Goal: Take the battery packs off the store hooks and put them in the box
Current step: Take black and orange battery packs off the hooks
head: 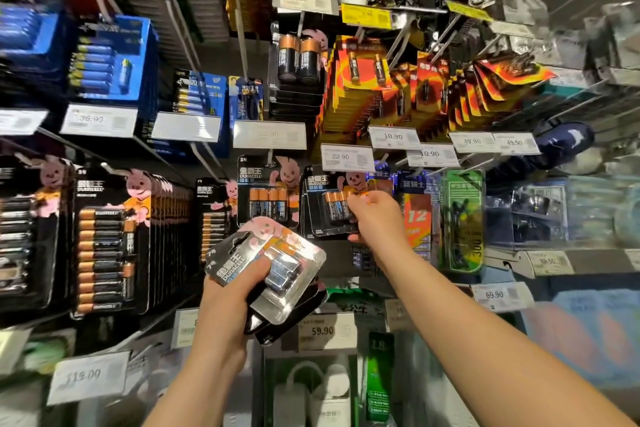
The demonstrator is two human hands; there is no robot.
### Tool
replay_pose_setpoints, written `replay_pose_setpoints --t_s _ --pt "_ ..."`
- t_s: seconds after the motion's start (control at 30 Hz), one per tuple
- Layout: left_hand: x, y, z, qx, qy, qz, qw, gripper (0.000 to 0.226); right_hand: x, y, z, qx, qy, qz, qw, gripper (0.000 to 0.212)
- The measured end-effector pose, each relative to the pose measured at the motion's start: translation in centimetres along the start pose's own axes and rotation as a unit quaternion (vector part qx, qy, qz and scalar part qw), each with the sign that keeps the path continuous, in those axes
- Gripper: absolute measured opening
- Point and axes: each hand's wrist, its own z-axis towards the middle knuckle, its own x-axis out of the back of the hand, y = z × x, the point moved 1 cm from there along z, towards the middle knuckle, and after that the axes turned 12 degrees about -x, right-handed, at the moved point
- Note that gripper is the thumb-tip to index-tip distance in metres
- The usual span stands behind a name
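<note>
While I watch from far away, left hand (pixel 231 282) curled tight round a stack of battery packs (pixel 273 265) held low, right hand (pixel 375 218) up at the hook, fingers pinching the front hanging pack (pixel 330 206), price tag (pixel 347 157) just above it.

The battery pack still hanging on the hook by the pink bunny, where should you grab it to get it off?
Pinch the hanging battery pack at its lower right edge, coming from the right, as the right hand does. The card is flat and thin, that edge is free, and the bulging batteries sit mid-card. Then, probably, slide it toward you along the hook.
</note>
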Motion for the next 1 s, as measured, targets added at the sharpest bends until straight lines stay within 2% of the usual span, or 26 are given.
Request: replay_pose_setpoints --t_s 0.13,0.23,0.3,0.4,0.43,0.5,0.53,0.63,0.7,0.77,0.87,1.0 --pt "0.1 0.3 0.1 -0.008 -0.003 0.009 1.000 0.081 -0.4 0.5 0.3 -0.083 -0.050 0.052 0.994 0.024" --pt "0.1 0.6 0.1 -0.014 -0.006 0.010 1.000 0.078 -0.8 0.8 0.3 -0.086 -0.061 0.031 0.994 0.020" --pt "-0.1 0.6 0.1 -0.015 -0.008 0.010 1.000 0.077 -0.6 1.0 0.0 -0.063 -0.050 -0.012 0.997 0.022" --pt "-0.2 0.2 0.0 -0.017 -0.006 0.006 1.000 0.059 0.2 1.8 -1.1 -0.017 0.003 -0.082 0.996 0.025" --pt "-0.3 0.1 -0.1 -0.016 -0.006 0.004 1.000 0.060 0.6 2.0 -1.6 -0.002 0.023 -0.087 0.996 0.028" --pt "-0.6 -0.1 -0.2 -0.019 -0.011 0.005 1.000 0.073 1.1 2.5 -3.2 0.056 0.060 -0.096 0.992 0.041" --pt "-0.9 -0.1 -0.4 -0.021 -0.013 0.005 1.000 0.080 1.2 2.5 -4.3 0.098 0.061 -0.100 0.988 0.040" --pt "-1.8 -0.4 -0.9 -0.030 -0.018 0.005 0.999 0.084 0.7 1.8 -7.2 0.153 -0.038 -0.106 0.982 0.031" --pt "-2.3 -0.7 -1.3 -0.031 -0.023 0.011 0.999 0.080 0.3 1.4 -8.0 0.127 -0.111 -0.170 0.971 0.030" --pt "-2.6 -1.0 -1.5 -0.027 -0.030 0.002 0.999 0.072 0.1 1.3 -8.0 0.090 -0.150 -0.199 0.964 0.030" --pt "-2.5 -1.5 -1.7 -0.020 -0.033 -0.014 0.999 0.054 0.1 1.8 -7.9 0.062 -0.152 -0.175 0.971 0.021" --pt "-1.9 -1.6 -1.7 -0.026 -0.051 0.018 0.998 0.061 -0.3 2.6 -8.2 0.050 -0.121 -0.157 0.979 0.018"
